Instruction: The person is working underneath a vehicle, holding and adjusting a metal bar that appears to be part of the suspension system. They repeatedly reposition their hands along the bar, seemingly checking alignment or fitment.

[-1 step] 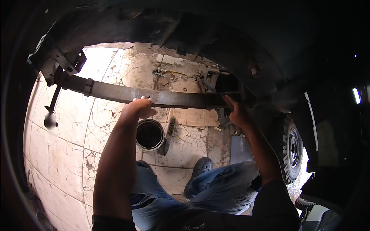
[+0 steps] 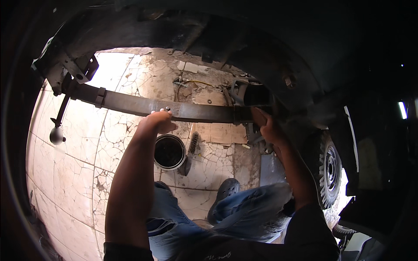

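Note:
A dark, slightly curved steel leaf spring (image 2: 135,103) runs across the view under a vehicle, with a clamp band (image 2: 100,98) near its left end. My left hand (image 2: 162,122) is closed on the spring's near edge around mid-length, its fingertips showing on the metal. Farther right, my right hand (image 2: 267,126) lies at the spring's shadowed right part, its fingers stretched out against it; what the fingertips touch is too dark to make out. Below my left hand, a round open tin (image 2: 170,151) with a dark inside stands on the floor beside a brush (image 2: 193,142).
Dark vehicle bodywork arches overhead. A bracket (image 2: 78,71) holds the spring's left end, and a rod with a rounded end (image 2: 56,135) hangs below it. Cardboard (image 2: 222,132) lies on cracked floor tiles. A treaded wheel (image 2: 331,169) stands at the right.
My right hand's fingers, spread apart before, have come together and lie flatter against the spring. My left hand stays where it was.

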The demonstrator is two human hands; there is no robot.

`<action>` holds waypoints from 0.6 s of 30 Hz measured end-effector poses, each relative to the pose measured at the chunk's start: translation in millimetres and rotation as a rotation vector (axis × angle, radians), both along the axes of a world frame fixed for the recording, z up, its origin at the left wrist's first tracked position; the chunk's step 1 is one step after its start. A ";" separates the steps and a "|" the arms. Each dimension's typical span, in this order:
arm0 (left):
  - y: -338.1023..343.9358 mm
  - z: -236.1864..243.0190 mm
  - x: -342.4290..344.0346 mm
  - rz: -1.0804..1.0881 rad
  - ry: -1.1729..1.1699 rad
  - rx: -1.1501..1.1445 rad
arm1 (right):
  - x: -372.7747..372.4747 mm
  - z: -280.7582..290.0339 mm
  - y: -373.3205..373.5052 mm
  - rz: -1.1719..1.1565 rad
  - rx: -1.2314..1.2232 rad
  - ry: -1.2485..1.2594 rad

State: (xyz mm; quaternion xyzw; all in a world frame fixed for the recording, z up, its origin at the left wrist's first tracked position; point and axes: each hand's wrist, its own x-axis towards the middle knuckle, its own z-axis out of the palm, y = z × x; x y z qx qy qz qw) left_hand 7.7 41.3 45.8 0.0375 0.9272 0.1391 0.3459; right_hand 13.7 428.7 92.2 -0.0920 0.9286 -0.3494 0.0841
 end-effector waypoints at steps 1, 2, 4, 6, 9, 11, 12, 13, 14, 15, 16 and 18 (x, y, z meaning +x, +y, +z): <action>-4.2 -3.2 2.6 0.013 0.001 -0.003 | 4.7 15.2 -14.4 -0.101 -0.192 -0.165; -4.9 -4.2 2.4 0.018 0.009 -0.006 | 5.1 22.5 -17.9 -0.168 -0.240 -0.271; -6.7 -7.4 3.0 0.028 0.024 0.002 | 1.1 32.3 -15.4 -0.269 -0.184 -0.422; -11.2 -7.2 -0.9 0.033 0.044 0.013 | -5.7 33.3 -13.9 -0.286 -0.214 -0.470; -9.9 -9.1 -6.5 0.021 0.022 -0.004 | -9.7 23.9 -2.4 -0.236 -0.423 -0.431; -8.0 -7.7 -6.7 0.006 0.022 -0.030 | -17.8 6.9 11.4 -0.126 -0.294 -0.211; -7.7 -7.2 -4.8 0.000 0.016 -0.046 | -20.1 1.6 11.5 -0.067 -0.193 -0.022; -8.1 -6.3 -3.6 -0.002 0.025 -0.042 | -25.8 -8.0 6.6 0.041 -0.037 0.308; -9.8 -4.1 -2.7 -0.006 0.035 -0.039 | -26.7 -14.1 -1.1 0.148 0.121 0.637; -11.0 -3.6 -1.9 -0.011 0.045 -0.037 | -24.8 -21.0 -3.5 0.185 0.215 0.590; -11.8 -5.2 -0.7 -0.014 0.039 -0.029 | -23.3 -28.9 -4.6 0.222 0.308 0.542; -12.4 -5.8 -1.5 -0.022 0.035 -0.016 | -22.1 -54.5 -5.8 0.264 0.568 0.506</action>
